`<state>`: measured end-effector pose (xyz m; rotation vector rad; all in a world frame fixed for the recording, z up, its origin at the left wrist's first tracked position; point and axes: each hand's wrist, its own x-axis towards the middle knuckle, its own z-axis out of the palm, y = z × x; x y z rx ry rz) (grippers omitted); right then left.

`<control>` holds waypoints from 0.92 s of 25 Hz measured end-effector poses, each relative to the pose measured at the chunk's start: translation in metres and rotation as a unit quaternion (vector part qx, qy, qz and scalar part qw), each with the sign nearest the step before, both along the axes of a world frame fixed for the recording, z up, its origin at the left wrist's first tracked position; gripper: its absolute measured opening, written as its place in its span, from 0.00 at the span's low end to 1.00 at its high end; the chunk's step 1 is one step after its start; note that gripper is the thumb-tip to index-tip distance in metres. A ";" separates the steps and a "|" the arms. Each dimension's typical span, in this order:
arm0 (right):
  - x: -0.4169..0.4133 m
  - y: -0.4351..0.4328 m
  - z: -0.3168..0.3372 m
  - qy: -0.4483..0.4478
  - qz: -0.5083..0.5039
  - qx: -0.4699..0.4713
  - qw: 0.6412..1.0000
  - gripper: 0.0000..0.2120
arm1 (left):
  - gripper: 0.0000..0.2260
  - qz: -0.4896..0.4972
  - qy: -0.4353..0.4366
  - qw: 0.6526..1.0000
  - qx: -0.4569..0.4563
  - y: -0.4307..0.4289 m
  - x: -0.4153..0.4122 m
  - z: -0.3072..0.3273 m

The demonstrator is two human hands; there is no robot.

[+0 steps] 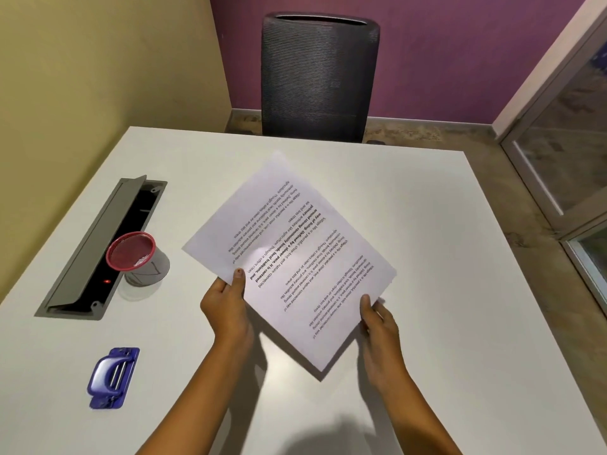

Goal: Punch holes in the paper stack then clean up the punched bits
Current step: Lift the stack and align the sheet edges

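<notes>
A stack of printed white paper (pixel 289 257) is held above the white table (pixel 443 290), turned diagonally with the text upside down to me. My left hand (pixel 226 307) grips its near left edge, thumb on top. My right hand (pixel 377 320) grips the near right edge. A blue hole punch (pixel 113 377) lies flat on the table at the near left, apart from both hands. A red mesh cup (pixel 133 252) stands left of the paper, with some small pale bits visible inside.
An open grey cable tray (pixel 101 244) is set into the table along the left side, just behind the cup. A dark office chair (pixel 317 77) stands beyond the far edge. A glass door (pixel 565 152) is on the right.
</notes>
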<state>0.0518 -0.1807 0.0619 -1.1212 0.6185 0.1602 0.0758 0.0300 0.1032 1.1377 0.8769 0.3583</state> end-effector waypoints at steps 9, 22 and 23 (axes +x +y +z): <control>0.013 -0.007 0.032 -0.095 -0.007 -0.085 0.992 0.09 | 0.13 -0.072 -0.130 0.977 -0.150 0.008 -0.018 0.002; 0.038 -0.036 0.046 -0.166 0.000 -0.230 0.959 0.10 | 0.11 -0.264 -0.075 0.945 0.177 0.054 0.002 0.013; 0.039 -0.037 0.045 -0.169 0.000 -0.233 0.958 0.10 | 0.11 -0.259 -0.074 0.946 0.178 0.052 0.003 0.010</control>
